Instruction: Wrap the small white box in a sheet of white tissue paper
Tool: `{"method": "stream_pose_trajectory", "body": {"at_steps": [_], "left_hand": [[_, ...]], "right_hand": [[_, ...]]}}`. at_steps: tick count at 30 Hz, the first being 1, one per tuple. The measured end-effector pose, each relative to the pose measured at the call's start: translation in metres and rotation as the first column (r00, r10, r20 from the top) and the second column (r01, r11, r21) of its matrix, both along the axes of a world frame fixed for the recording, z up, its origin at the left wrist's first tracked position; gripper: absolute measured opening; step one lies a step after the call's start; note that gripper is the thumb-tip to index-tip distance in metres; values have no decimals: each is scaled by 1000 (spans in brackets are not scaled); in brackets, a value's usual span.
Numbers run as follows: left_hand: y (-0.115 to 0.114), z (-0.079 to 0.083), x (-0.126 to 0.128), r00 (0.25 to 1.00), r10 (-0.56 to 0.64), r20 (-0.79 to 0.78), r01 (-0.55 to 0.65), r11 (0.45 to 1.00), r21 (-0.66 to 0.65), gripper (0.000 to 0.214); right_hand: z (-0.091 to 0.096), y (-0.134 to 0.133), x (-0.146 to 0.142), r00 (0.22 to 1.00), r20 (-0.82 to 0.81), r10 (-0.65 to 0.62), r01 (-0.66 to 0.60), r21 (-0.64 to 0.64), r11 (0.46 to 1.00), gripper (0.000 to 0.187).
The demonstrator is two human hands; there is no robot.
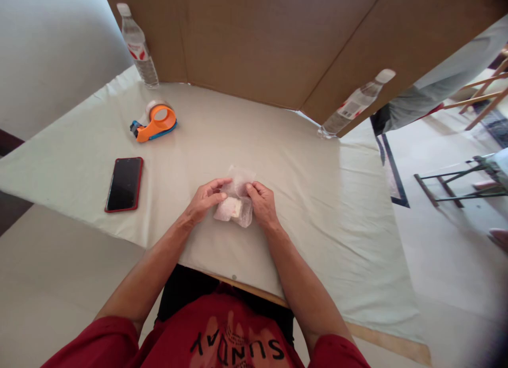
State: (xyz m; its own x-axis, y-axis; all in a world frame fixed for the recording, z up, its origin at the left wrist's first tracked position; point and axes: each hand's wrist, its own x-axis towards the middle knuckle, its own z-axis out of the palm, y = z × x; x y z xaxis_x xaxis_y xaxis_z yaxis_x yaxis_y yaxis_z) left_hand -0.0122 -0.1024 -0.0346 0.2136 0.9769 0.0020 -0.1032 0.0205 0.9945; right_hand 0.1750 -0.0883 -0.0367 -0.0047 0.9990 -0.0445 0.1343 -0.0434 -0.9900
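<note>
A: Head view: what's sitting near the front edge of the bench (317, 198)?

B: Crinkly clear plastic wrap (243, 174) with a small pale block (233, 207). Probably light, soft, slippery; block might be fragile. Flap edges seem the spot to pinch tbh.

A: Hands?

B: Right hand (261, 203) pinches the wrap, fingers nearly closed. Left hand (204, 200) half open, fingertips against it, no firm grip visible.

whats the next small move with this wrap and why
Probably fold the far flap of the wrap toward the person, over the pale item: the flap lies spread beyond it, the right hand seems to pinch its edge, and the left hand is at the other side.
</note>
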Motion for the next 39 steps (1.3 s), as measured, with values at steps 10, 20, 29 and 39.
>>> {"method": "stream_pose_trajectory", "body": {"at_steps": [10,20,29,39], "left_hand": [[-2,-2,12,853,207,-479,-92,963,252,39],[3,3,2,952,297,-78,-307,935,-177,20],[8,4,-1,918,387,88,-341,883,-322,20],[8,3,3,911,413,3,-398,879,-264,23]], "right_hand": [[-3,-1,1,974,-203,104,-124,-87,988,39],[-9,8,10,979,-148,-138,139,-9,990,31],[0,-2,9,934,327,-145,47,290,956,31],[-6,5,20,937,323,-135,78,183,980,17]]}}
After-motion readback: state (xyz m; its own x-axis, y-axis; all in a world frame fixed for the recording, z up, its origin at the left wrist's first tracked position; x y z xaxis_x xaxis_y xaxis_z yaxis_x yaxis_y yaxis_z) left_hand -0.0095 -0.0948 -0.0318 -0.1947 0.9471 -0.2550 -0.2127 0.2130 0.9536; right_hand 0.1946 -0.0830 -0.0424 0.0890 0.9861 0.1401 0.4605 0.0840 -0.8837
